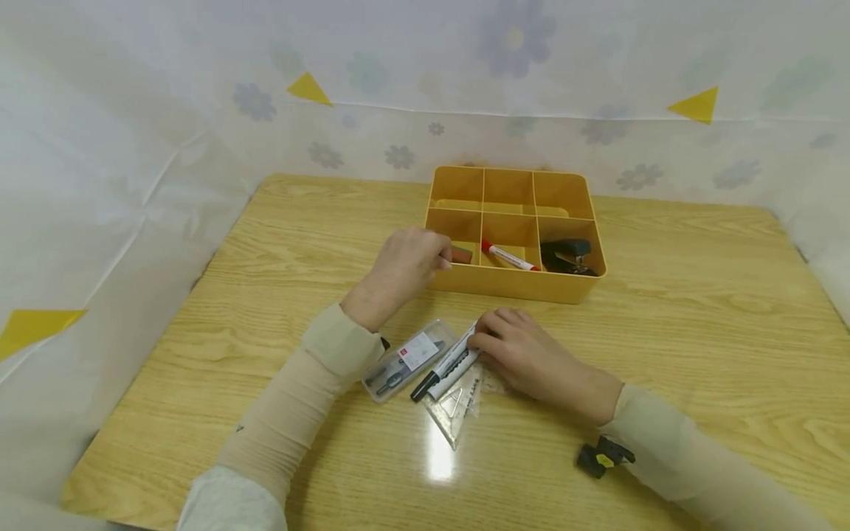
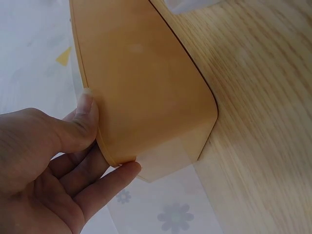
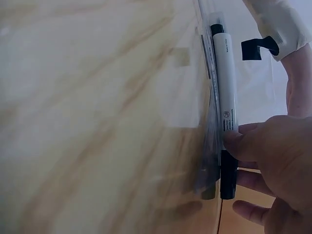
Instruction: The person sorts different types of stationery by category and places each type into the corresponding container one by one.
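Observation:
My left hand (image 1: 408,269) grips the near left corner of a yellow divided organizer box (image 1: 518,285). In the left wrist view its thumb lies on the box's rim (image 2: 90,117), with fingers round the corner. On the table before the box, my right hand (image 1: 527,358) pinches a white marker (image 3: 227,83) by its black-capped end, thumb on top. A second black-capped marker (image 1: 425,385) lies alongside it. Close to their left is a clear case (image 1: 412,358) holding a drawing compass. Under the markers sits a clear set square (image 1: 451,417), partly covered by them.
In the box's front row are a reddish-brown block (image 1: 461,254), a red-capped marker (image 1: 510,256) and a black stapler (image 1: 567,258). A flower-patterned white curtain (image 1: 398,59) hangs behind the wood-grain table (image 1: 697,332). A black clip-like device (image 1: 603,457) sits at the right wrist.

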The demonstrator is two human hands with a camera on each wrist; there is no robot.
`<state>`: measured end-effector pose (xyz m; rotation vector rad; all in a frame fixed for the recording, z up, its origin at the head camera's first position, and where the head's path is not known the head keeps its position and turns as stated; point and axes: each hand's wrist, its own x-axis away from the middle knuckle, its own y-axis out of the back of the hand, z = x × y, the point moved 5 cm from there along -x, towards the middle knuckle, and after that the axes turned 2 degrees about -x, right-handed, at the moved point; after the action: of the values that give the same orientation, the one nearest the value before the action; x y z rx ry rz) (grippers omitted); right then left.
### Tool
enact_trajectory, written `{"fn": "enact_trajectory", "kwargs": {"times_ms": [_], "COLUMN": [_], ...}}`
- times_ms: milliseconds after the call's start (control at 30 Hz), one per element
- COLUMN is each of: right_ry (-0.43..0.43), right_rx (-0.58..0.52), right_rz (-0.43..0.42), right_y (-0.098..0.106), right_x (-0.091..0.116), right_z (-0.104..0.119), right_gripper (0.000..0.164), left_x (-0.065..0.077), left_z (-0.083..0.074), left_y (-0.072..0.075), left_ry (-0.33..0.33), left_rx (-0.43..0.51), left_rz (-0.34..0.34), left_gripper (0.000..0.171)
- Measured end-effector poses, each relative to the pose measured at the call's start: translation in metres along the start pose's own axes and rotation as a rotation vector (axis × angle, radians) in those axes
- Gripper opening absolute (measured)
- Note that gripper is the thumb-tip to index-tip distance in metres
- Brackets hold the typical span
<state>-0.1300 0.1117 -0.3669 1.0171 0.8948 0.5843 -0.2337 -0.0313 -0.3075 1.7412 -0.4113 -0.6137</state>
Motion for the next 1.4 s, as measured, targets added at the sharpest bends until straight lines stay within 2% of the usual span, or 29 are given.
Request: {"fn": "enact_trajectory", "kwargs": {"times_ms": [467, 833, 1100, 1267, 1400], "right_ry": [0.061, 0.064, 0.037, 0.057, 0.07], "right_rx": [-0.048, -0.072, -0.093, -0.091, -0.086], "right_rz": [0.02, 0.041, -0.002, -0.043, -0.063], "right_y": [-0.002, -0.001, 0.014, 0.028, 0.038], "right_x": [0.004, 0.005, 0.008, 0.01, 0.011], "right_z": [-0.002, -0.003, -0.006, -0.005, -0.004], "right_gripper": [0.018, 0.019, 0.019, 0.022, 0.023], "left_x": [0.0, 0.001, 0.001, 0.0, 0.0], "left_z": [-0.001, -0.001, 0.0, 0.001, 0.0], "left_y": [0.0, 0.001, 0.001, 0.0, -0.001], "left_ry": [-0.018, -0.034, -0.022, -0.01, -0.024], "left_rx": [0.0, -0.009, 0.001, 0.0, -0.009], "left_rz": [-0.015, -0.04, -0.032, -0.02, -0.03], "left_gripper": [0.013, 0.013, 0.014, 0.015, 0.014]}}
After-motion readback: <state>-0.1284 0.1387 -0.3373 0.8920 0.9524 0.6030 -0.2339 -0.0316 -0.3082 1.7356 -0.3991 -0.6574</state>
